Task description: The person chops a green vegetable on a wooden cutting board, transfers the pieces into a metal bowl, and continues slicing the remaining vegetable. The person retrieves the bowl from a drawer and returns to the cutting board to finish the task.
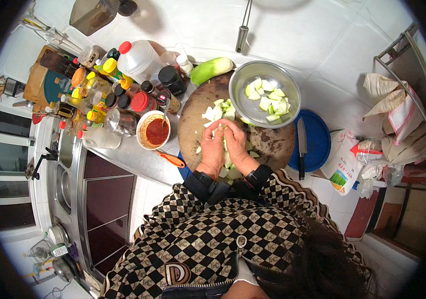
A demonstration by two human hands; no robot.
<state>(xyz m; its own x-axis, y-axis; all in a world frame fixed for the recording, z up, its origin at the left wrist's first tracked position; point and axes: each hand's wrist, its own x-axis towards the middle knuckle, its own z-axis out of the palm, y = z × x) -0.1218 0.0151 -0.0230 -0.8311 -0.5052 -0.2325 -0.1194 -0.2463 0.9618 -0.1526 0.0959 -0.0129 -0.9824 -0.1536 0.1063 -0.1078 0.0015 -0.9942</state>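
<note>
My left hand [213, 147] and my right hand [236, 141] are cupped together, thumbs side by side, over the round wooden chopping board [194, 106]. Pale green gourd pieces [226, 149] show between my palms; how many are inside is hidden. More cut gourd chunks [220, 111] lie on the board beyond my fingertips, and others are near my wrists. A stainless steel bowl [244, 106] at the board's far right edge holds several chunks. Behind the board lies a larger green gourd piece [211, 70].
A kitchen knife [302, 145] rests across a blue plastic basin [321, 138] on the right. Left of the board stand a bowl of red sauce [153, 129], an orange-handled peeler [171, 159] and crowded seasoning bottles [123, 101]. A metal-handled utensil [242, 39] hangs on the tiled wall.
</note>
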